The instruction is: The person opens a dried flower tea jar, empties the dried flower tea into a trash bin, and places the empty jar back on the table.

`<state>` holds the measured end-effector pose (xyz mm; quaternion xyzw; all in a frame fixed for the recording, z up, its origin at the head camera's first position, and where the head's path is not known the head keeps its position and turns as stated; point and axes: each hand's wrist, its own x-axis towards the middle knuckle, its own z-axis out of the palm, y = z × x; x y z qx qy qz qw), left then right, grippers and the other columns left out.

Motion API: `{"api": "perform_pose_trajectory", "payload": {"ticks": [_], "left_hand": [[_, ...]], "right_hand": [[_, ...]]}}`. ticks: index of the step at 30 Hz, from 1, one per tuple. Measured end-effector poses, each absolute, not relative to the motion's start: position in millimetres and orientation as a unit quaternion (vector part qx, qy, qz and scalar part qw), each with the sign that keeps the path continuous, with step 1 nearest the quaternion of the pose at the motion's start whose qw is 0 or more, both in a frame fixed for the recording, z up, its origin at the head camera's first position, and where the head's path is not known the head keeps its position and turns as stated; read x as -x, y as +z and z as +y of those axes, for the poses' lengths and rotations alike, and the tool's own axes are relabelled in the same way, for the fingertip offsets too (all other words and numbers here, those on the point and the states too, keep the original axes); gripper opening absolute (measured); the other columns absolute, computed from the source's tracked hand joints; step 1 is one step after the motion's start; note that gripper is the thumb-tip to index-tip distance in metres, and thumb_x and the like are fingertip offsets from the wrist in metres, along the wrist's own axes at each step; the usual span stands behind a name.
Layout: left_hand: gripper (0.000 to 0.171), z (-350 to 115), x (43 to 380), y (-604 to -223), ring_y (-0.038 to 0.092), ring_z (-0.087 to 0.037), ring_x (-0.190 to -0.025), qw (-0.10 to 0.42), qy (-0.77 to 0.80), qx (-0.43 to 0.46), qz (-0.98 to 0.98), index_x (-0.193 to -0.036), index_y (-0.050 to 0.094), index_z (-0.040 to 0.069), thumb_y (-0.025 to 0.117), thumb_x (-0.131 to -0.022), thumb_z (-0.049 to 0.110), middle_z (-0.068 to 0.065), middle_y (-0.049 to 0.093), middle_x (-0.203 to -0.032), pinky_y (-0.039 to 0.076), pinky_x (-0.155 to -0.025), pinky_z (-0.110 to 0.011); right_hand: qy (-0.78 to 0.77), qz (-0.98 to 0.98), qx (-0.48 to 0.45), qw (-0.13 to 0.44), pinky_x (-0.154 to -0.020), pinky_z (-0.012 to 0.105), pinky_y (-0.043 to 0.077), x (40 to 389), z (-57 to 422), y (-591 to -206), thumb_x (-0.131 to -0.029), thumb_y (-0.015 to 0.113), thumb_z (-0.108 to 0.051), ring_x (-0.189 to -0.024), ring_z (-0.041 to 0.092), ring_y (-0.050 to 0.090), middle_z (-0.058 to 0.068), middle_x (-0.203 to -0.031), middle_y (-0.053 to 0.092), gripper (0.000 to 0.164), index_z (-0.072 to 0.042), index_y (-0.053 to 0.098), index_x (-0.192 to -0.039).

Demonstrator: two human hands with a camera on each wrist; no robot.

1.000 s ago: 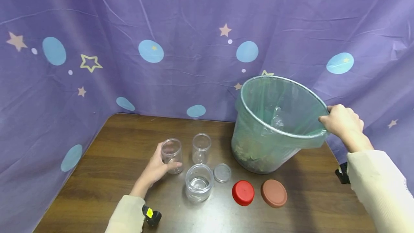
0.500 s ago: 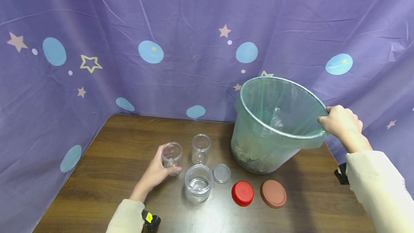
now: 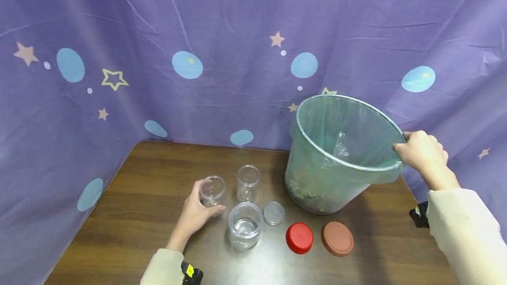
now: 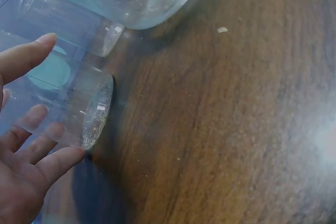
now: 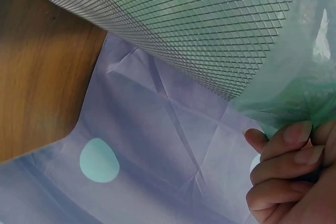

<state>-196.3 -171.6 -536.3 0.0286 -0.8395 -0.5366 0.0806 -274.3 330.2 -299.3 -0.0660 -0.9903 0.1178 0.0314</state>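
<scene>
In the head view, my left hand [image 3: 196, 212] is curled round a clear plastic jar [image 3: 212, 190] without a lid, thumb on the near side and fingers on the far side. The left wrist view shows this jar [image 4: 89, 106] from low down, its base at the tabletop. Over at the right, my right hand [image 3: 424, 153] grips the rim of a wire-mesh trash can [image 3: 317, 175] lined with a green plastic bag [image 3: 368, 140]. The can stands tilted, leaning toward that hand. Curled fingers [image 5: 286, 156] hold the bag's folded edge in the right wrist view.
Beside the held jar stand a second tall clear jar [image 3: 248, 184] and a wider clear jar [image 3: 245, 228]. A clear lid [image 3: 273, 213], a red lid [image 3: 299, 238] and a brownish-pink lid [image 3: 337, 238] lie on the wooden table [image 3: 158, 166]. A purple curtain [image 3: 237, 34] hangs behind.
The left hand and its jar have shifted slightly toward the person. The right hand stays on the tilted can's rim. The head view has moved a little.
</scene>
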Motion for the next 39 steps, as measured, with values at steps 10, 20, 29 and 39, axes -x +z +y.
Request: {"api": "perform_pose_trajectory", "payload": {"ticks": [10,20,29,39], "left_hand": [[0.084,-171.9,195.0,-535.9,0.058,-0.035,-0.124,0.072,-0.554,-0.023,-0.829,-0.137,0.045,0.013,0.088,-0.065,0.007,-0.021,0.061,-0.132,0.044,-0.106,-0.052],[0.086,-171.0,195.4,-534.6,0.054,-0.038,-0.128,0.058,-0.576,-0.009,-0.815,-0.139,0.041,0.009,0.087,-0.067,0.008,-0.023,0.057,-0.136,0.042,-0.109,-0.053],[0.087,-175.9,193.8,-536.9,0.048,-0.04,-0.132,0.032,-0.599,0.033,-0.799,-0.144,0.035,0.011,0.085,-0.073,0.011,-0.024,0.05,-0.142,0.039,-0.11,-0.056],[0.098,-179.8,191.8,-532.2,0.048,-0.042,-0.132,0.014,-0.608,0.019,-0.794,-0.149,0.025,0.012,0.086,-0.072,0.011,-0.024,0.048,-0.143,0.039,-0.11,-0.056]], "right_hand": [[0.14,-0.988,0.061,0.025,-0.065,0.059,0.042,273.1,332.3,-300.9,-0.09,0.048,-0.028,-0.104,0.062,0.049,0.038,-0.119,0.054,0.053,0.0,0.052,-0.135],[0.208,-0.977,0.017,0.042,-0.066,0.044,0.049,275.7,337.4,-302.2,-0.092,0.054,-0.021,-0.075,0.033,0.061,0.023,-0.081,0.067,0.055,0.016,0.049,-0.132],[0.239,-0.971,0.027,0.005,-0.065,0.027,0.038,273.2,339.3,-300.6,-0.095,0.054,-0.024,-0.054,0.008,0.054,-0.005,-0.065,0.06,0.055,0.014,0.049,-0.134],[0.245,-0.969,0.034,-0.015,-0.073,0.03,0.039,269.5,341.0,-295.7,-0.098,0.051,-0.035,-0.058,0.005,0.062,-0.011,-0.064,0.063,0.062,0.014,0.047,-0.136]]}}
